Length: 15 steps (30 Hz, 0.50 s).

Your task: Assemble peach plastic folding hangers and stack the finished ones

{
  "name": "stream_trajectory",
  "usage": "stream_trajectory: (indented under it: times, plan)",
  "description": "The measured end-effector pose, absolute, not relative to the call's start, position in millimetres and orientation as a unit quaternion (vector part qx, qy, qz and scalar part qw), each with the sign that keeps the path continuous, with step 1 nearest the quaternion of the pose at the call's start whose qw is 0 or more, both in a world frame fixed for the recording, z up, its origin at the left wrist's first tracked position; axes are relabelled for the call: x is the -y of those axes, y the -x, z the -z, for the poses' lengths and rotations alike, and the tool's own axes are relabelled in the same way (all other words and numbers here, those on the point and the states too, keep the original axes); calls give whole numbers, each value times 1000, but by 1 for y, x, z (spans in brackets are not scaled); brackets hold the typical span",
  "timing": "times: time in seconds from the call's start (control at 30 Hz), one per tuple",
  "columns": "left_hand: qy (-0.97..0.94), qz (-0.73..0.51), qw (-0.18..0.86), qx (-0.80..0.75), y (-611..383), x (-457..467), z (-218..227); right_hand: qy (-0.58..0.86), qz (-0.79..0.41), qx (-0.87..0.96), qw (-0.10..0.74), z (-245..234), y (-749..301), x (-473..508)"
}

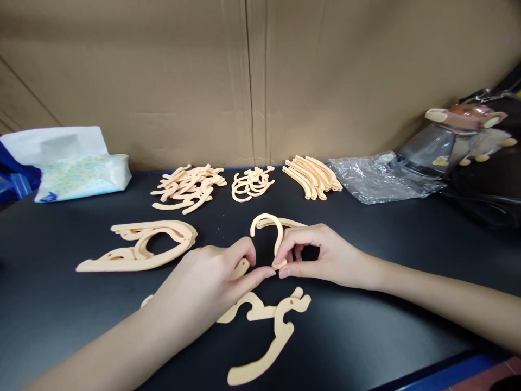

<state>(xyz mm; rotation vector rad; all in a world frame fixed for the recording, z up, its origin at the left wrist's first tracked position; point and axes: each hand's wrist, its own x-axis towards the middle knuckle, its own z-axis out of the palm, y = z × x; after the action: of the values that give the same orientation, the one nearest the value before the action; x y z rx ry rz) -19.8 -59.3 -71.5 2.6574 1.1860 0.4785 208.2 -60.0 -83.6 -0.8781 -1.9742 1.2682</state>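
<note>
My right hand (325, 255) pinches the lower end of a cream plastic hook (272, 227) between thumb and fingers. My left hand (211, 285) meets it from the left, its fingers closed on a cream hanger arm (242, 267) right at the hook's foot. The joint between the two pieces is hidden by my fingertips. Below my hands, flat on the black table (386, 326), lies another curved hanger arm piece (277, 326).
A stack of assembled-looking hanger pieces (142, 247) lies at left. Along the back are piles of arms (188, 187), hooks (250, 183) and curved strips (312, 176). A tissue pack (77, 174), a clear plastic bag (374, 176) and a toy-like object (459, 136) stand by the cardboard wall.
</note>
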Motion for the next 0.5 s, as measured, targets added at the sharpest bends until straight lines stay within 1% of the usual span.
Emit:
stream_trajectory:
  times: [0.2, 0.33, 0.5]
  plan:
    - [-897, -172, 23, -407, 23, 60, 73, 329, -472, 752, 321, 86, -207, 57]
    - [-901, -192, 37, -388, 20, 65, 71, 336, -484, 740, 324, 88, -208, 58]
    - [-921, -183, 37, -342, 18, 71, 69, 344, -540, 684, 350, 88, -208, 58]
